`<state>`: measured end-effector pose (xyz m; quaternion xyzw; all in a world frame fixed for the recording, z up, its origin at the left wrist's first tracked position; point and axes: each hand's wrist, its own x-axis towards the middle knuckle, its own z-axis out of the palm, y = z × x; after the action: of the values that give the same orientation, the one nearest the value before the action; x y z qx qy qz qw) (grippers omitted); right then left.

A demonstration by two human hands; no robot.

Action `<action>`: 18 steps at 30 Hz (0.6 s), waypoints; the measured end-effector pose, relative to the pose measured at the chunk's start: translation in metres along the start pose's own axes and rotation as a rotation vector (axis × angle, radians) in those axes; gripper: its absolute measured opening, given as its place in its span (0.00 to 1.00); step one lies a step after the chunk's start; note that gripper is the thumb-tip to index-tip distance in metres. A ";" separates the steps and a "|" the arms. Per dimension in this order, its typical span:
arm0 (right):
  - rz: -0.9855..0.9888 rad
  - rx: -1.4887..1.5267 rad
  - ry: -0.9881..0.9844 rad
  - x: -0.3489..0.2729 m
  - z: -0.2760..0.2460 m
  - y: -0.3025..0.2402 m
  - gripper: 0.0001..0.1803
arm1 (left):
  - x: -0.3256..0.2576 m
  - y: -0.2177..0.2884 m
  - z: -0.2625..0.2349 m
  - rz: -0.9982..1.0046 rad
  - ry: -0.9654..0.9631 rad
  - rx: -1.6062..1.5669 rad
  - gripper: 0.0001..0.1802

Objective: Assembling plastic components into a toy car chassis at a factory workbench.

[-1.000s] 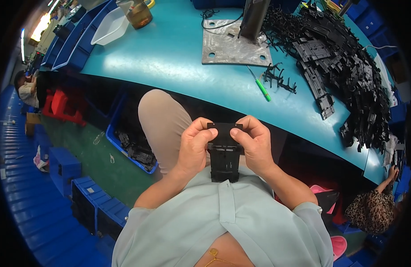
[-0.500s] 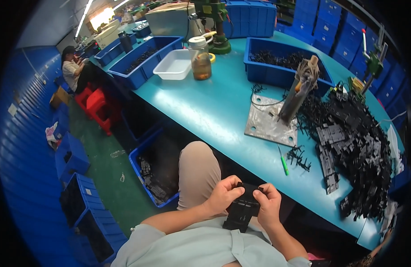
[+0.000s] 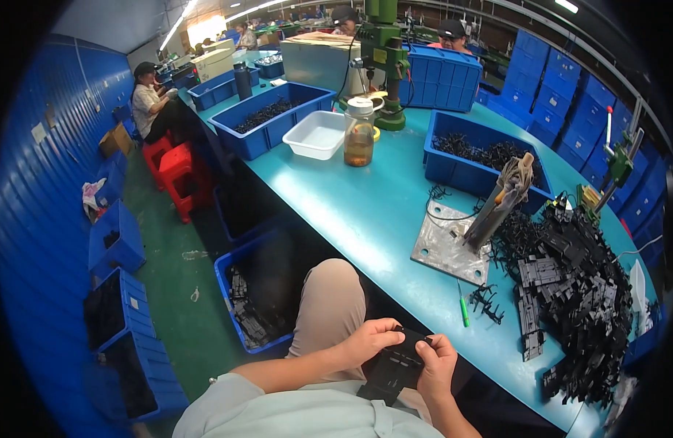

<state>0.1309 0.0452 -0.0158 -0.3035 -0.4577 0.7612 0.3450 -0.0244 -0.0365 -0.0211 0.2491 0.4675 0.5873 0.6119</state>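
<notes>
While gripping one black plastic part (image 3: 395,371) with both hands (image 3: 373,342) (image 3: 436,365), has worktop (image 3: 343,215) and black parts heap (image 3: 584,285) at right.

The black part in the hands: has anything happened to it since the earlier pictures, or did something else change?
Mostly the view moved: it tilted up and slightly left, so the black part, left hand and right hand now appear lower and further right. Nothing was taken or let go: both hands still grip its upper end. The green screwdriver and metal plate stayed put.
</notes>
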 end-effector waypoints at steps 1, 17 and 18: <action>0.001 0.000 0.002 0.001 0.000 0.000 0.05 | 0.000 0.000 -0.001 0.011 0.001 0.001 0.06; -0.882 -1.100 -0.117 0.029 0.019 -0.024 0.07 | 0.009 0.012 0.005 0.373 0.269 0.081 0.06; -0.866 -1.121 -0.158 0.028 0.022 -0.028 0.10 | 0.011 0.012 0.004 0.379 0.268 0.080 0.06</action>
<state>0.1043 0.0662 0.0139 -0.1700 -0.8834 0.2253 0.3742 -0.0279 -0.0225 -0.0118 0.2764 0.5125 0.7004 0.4128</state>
